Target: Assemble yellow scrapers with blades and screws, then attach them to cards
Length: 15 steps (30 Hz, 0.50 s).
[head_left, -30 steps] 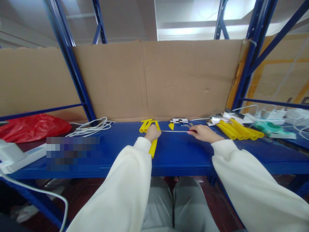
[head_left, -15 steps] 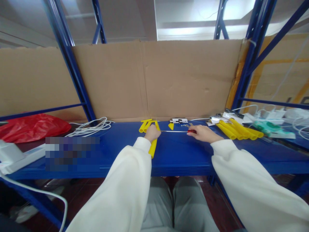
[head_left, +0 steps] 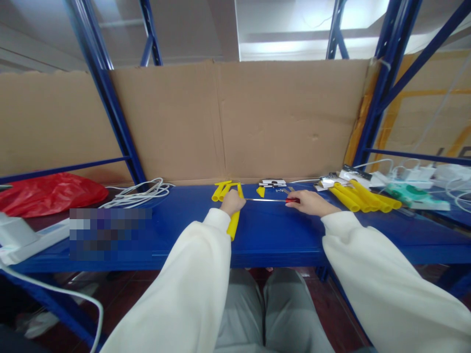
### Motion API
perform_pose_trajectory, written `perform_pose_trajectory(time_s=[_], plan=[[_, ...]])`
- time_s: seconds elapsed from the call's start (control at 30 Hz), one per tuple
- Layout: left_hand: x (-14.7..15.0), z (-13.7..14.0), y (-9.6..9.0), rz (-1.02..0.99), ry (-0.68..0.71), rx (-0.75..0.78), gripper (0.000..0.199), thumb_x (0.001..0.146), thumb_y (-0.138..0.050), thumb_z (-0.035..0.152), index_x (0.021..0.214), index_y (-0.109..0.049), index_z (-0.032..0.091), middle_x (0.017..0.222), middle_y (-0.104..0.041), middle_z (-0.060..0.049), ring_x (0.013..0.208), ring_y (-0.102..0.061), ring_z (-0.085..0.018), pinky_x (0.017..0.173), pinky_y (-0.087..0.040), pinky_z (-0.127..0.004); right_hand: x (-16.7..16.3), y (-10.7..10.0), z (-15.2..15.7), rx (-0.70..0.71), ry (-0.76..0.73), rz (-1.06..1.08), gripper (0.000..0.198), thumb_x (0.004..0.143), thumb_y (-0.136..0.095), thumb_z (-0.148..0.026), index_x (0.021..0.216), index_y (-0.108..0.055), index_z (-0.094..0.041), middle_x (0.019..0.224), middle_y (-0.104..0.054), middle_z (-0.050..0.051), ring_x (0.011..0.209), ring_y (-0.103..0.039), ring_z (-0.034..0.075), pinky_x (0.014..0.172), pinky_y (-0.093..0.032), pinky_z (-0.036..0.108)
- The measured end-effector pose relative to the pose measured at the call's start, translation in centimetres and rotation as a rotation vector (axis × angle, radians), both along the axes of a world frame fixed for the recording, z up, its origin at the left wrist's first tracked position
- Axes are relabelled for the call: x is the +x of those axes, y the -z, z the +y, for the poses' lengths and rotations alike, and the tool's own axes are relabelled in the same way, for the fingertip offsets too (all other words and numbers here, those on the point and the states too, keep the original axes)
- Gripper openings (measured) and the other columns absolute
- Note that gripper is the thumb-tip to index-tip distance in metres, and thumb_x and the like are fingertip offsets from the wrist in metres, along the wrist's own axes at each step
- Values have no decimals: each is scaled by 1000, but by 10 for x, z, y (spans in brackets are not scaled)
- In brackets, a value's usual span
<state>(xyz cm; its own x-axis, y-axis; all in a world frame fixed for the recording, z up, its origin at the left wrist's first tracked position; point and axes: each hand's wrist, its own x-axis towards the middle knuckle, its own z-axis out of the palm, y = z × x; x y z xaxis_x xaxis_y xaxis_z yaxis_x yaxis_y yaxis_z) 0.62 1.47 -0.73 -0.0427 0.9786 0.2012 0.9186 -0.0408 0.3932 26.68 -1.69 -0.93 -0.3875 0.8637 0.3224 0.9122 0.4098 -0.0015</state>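
My left hand (head_left: 232, 202) is closed around a yellow tube (head_left: 233, 228) that slants on the blue table, its near end sticking out below the fingers. The fingertips of my right hand (head_left: 306, 202) wrap the red handle of a screwdriver (head_left: 265, 200). Its long metal shaft points left, level above the table, and its tip meets my left hand at the tube; the exact contact is hidden by the fingers. Behind my left hand lie more yellow tubes (head_left: 221, 190). A small yellow piece (head_left: 261, 191) rests beyond the shaft, near several tiny metal parts (head_left: 281, 190).
Several yellow tubes (head_left: 362, 198) lie at the right, before white packets (head_left: 329, 181). A green-and-white package (head_left: 415, 196) is farther right. White cable (head_left: 143, 193), a red bag (head_left: 55, 193) and a power strip (head_left: 37, 242) occupy the left. Cardboard (head_left: 287, 122) walls the back.
The screwdriver handle has turned slightly in my right fingers. Both hands otherwise stay in place.
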Motion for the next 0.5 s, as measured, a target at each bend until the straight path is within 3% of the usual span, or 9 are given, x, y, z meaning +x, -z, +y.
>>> perform_pose_trajectory(time_s=[0.37,0.5], plan=[[1,-4,-3,-66,27,-39,28,79,-61,22,100,-68,4,99,-72,-19,95,-69,-27,74,-51,-26,-1,3,3,-91,36,43,26,90,-49,-37,98,-69,-22,85,-74,7,77,-68,22,69,-47,29],[0,0,-1,-111,47,-63,27,78,-60,21,98,-68,4,94,-72,-18,90,-70,-26,70,-52,-26,0,4,7,-107,40,60,24,90,-50,-33,97,-69,-19,90,-74,9,82,-68,22,72,-48,29]])
